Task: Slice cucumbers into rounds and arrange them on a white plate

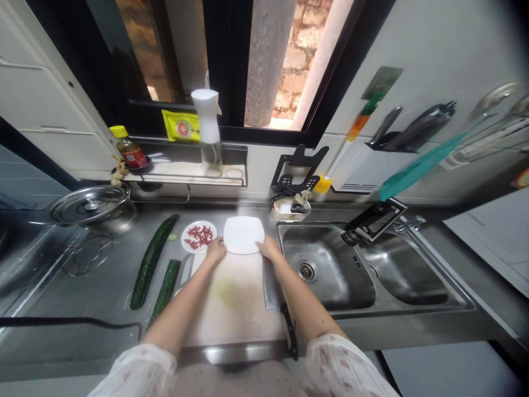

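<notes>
Both my hands grip a white squarish plate (243, 234) by its near corners, over the far end of a white cutting board (231, 320). My left hand (215, 250) is closed on the left corner, and my right hand (269, 247) on the right one. A round plate (188, 246) with small red pieces sits just left of my left hand. On the board's right edge lies a knife (271, 292), partly under my right forearm. A whole cucumber (152, 264) and a cut cucumber (167, 284) lie to the left; my left arm hides part of the cut one.
A double steel sink (330, 275) with a faucet (409, 223) is on the right. A lidded pot (99, 212) and a wire stand (88, 256) are at left. Behind, a shelf (185, 172) carries a sauce bottle (130, 151) and a spray bottle (209, 132). A knife holder (367, 165) hangs on the wall.
</notes>
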The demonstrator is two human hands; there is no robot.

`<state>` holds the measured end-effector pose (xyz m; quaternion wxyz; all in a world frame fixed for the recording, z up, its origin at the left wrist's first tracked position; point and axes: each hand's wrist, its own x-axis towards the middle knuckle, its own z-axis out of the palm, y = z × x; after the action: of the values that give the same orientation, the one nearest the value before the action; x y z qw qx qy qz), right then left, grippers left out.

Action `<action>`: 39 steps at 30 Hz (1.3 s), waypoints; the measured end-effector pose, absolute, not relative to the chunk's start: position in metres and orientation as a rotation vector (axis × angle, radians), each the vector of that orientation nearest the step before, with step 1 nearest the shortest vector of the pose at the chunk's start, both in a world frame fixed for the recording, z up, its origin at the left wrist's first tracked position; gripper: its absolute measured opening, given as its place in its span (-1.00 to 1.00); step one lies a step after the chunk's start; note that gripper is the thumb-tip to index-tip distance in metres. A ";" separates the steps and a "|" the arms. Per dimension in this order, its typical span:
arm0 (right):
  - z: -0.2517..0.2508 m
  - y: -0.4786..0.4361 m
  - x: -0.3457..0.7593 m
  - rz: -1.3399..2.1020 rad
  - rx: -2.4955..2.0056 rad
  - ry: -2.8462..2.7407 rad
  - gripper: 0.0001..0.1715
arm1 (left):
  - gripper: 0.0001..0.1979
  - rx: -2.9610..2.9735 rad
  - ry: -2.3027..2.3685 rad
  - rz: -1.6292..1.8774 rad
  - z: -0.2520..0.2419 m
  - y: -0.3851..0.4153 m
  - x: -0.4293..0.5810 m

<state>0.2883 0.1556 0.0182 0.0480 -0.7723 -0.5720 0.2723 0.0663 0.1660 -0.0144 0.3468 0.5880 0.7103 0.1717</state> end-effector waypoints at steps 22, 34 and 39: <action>0.018 0.143 0.280 0.676 -2.482 -1.664 -0.37 | -0.51 1.875 1.860 0.439 0.008 0.125 0.069; 0.035 0.048 0.296 0.590 -2.243 -1.697 -0.62 | -0.67 1.919 1.689 0.499 0.011 0.058 0.026; 0.031 0.002 0.311 0.600 -2.282 -1.755 -0.68 | -0.72 1.967 1.940 0.474 0.016 0.041 -0.016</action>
<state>0.3106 0.0020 0.0311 0.1002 -0.7721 -0.5939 0.2029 -0.0155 0.0412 0.0164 0.1684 0.6918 0.6821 0.1666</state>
